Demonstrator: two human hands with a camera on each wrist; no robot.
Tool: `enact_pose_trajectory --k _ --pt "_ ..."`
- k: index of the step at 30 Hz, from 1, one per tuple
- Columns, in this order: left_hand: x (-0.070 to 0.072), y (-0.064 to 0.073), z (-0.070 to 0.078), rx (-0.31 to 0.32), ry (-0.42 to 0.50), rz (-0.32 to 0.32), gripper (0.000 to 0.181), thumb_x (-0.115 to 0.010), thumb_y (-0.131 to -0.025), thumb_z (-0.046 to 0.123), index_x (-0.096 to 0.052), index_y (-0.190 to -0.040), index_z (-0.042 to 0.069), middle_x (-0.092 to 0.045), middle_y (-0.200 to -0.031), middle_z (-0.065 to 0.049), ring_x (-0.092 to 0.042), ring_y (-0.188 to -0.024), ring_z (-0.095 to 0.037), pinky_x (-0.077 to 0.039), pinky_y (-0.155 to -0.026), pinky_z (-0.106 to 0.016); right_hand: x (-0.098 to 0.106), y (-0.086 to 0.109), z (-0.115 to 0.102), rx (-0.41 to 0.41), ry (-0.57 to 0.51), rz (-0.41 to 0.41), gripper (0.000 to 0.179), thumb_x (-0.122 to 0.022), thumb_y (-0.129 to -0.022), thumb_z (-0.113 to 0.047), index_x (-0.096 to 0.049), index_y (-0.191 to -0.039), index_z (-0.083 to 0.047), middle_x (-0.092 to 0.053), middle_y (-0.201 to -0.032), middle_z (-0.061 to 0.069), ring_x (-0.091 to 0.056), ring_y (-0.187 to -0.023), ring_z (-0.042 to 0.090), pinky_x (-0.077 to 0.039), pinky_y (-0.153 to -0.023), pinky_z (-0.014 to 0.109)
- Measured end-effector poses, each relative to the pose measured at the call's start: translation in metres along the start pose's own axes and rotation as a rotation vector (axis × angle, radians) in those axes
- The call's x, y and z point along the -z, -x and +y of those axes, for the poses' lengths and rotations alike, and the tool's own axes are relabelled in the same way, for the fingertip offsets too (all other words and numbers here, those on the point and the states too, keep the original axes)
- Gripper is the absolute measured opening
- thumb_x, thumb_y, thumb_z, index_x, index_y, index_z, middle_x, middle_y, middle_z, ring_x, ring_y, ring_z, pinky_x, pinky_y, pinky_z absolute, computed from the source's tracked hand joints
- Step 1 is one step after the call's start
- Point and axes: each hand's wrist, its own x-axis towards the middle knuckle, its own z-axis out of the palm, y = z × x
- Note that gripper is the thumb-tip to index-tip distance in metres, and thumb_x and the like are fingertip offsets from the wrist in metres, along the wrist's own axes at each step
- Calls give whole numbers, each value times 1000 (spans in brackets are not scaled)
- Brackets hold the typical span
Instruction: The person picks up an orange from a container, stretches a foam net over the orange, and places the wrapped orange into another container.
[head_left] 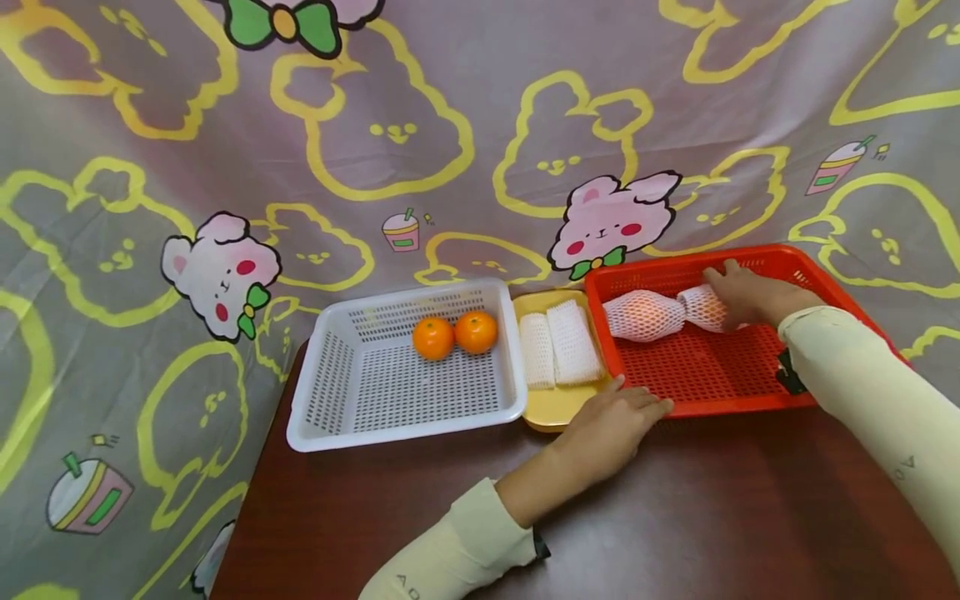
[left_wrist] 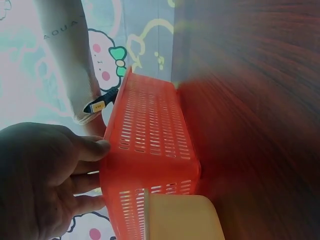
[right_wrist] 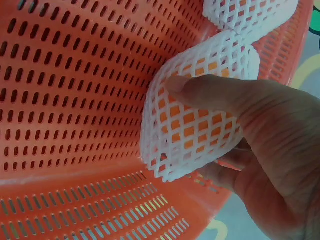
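In the red basket lie two oranges in white foam nets, end to end along the back. My right hand holds the right-hand netted orange; in the right wrist view the thumb lies across the net and the fingers are round its other side. The other netted orange lies to its left, their net ends meeting. My left hand holds the basket's near left corner, thumb and fingertips at the rim in the left wrist view.
Left of the red basket, a yellow tray carries two flat white foam nets. Further left, a white basket contains two bare oranges. All stand on a dark wooden table before a patterned cloth.
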Motion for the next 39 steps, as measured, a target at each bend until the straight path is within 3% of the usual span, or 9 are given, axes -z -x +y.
enact_pose_trajectory --k 7,15,24,32,35,39 --pt "-3 -2 2 18 -15 -7 41 -61 -102 18 -62 -142 25 -68 -137 9 -60 -130 -6 -42 -119 -37 0 -2 2 -11 7 22 86 -90 -71 -4 -43 -141 10 -33 -137 45 -39 -126 65 -43 -98 74" --pt "-3 -3 1 6 -64 -30 42 -60 -102 22 -60 -145 27 -64 -142 9 -57 -135 -6 -40 -120 -34 -1 -6 3 -53 -27 -13 91 -92 -70 -5 -43 -145 5 -32 -146 40 -41 -128 60 -41 -100 75" --pt "-9 3 3 7 -83 20 43 -57 -104 21 -57 -147 24 -61 -146 8 -54 -139 -8 -35 -123 -31 0 -2 0 -38 -13 1 93 -93 -69 -9 -40 -144 8 -35 -140 40 -43 -125 59 -43 -99 73" --pt "-16 9 7 -16 -36 74 45 -53 -107 22 -51 -151 16 -54 -154 1 -45 -147 -13 -32 -125 -32 -1 6 -1 -29 32 20 91 -92 -72 -11 -35 -138 16 -37 -133 44 -41 -124 62 -42 -100 73" --pt "-7 17 0 -12 8 102 45 -48 -109 26 -50 -152 14 -50 -156 -2 -42 -149 -15 -31 -125 -32 0 7 -4 -23 60 21 91 -90 -75 -14 -35 -140 17 -38 -135 45 -40 -127 63 -41 -102 73" --pt "21 34 -23 57 167 192 45 -48 -109 26 -50 -151 9 -49 -157 -6 -43 -149 -20 -29 -126 -34 9 8 -10 -20 105 29 88 -88 -79 -20 -37 -142 15 -38 -138 43 -38 -130 62 -39 -103 74"
